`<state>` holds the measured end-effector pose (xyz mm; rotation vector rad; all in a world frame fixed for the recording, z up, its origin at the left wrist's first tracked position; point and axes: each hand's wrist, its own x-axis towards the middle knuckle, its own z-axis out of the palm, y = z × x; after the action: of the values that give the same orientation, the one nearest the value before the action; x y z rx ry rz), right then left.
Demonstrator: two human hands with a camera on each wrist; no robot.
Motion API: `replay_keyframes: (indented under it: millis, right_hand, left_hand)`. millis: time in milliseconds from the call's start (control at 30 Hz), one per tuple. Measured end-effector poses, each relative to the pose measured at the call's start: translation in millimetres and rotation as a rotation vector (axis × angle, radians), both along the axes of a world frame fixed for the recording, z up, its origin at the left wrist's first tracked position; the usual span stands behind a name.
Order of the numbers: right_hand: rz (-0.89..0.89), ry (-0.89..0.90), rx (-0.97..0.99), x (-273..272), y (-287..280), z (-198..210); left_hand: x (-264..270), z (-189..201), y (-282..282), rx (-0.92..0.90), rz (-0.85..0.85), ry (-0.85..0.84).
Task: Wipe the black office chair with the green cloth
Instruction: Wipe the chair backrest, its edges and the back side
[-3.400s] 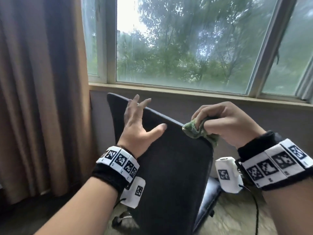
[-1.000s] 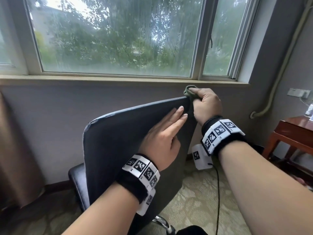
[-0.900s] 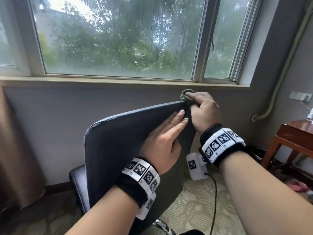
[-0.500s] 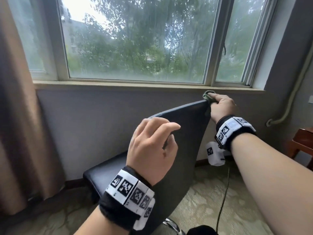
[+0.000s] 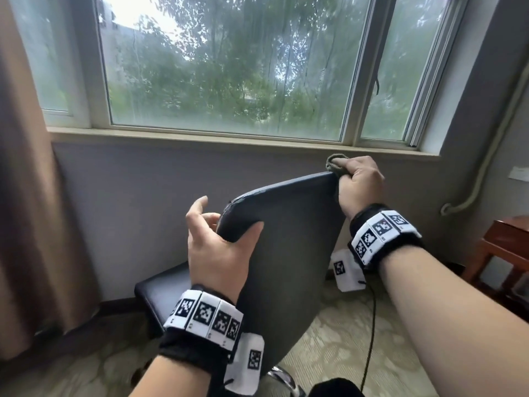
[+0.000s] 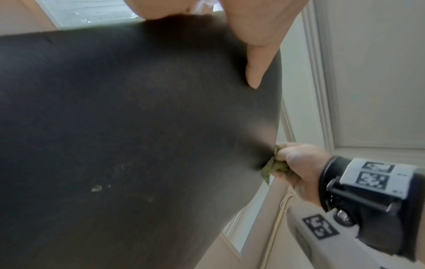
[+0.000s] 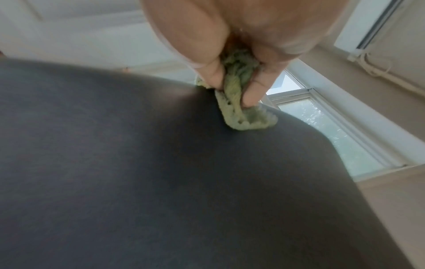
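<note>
1 chair [image 5: 286,239], 1 cloth [image 5: 335,164], 2 hands [image 5: 214,253] [image 5: 360,181].

Right grip [image 5: 361,184] fisted on the green cloth [image 5: 335,164], arm outstretched. Left grip [image 5: 217,253] hooks the chair [image 5: 286,239], thumb in front, fingers curled behind.
</note>
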<state>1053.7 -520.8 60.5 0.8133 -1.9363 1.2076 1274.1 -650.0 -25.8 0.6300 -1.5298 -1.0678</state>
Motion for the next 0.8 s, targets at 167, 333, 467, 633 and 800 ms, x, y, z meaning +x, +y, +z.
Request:
replay_keyframes:
  millis: [167,333,467,633,800]
  right_hand:
    - [0.090,0.099,0.000,5,8,-5]
    - [0.046,0.114,-0.017,30,-11,-6]
    - [0.080,0.250,0.086,43,-5,-10]
    - [0.065,0.206,0.024,62,-14,-9]
    - [0.177,0.324,0.184,83,-3,-15]
  left_hand:
    - [-3,3,-7,-0.035,-0.021,-0.020]
    - [-8,3,-4,-0.122,-0.016,-0.053]
    - [-11,5,-5,-0.127,-0.001,-0.025]
    - [-13,4,-4,-0.131,0.013,-0.045]
    - [-8,3,-9,-0.145,0.010,-0.055]
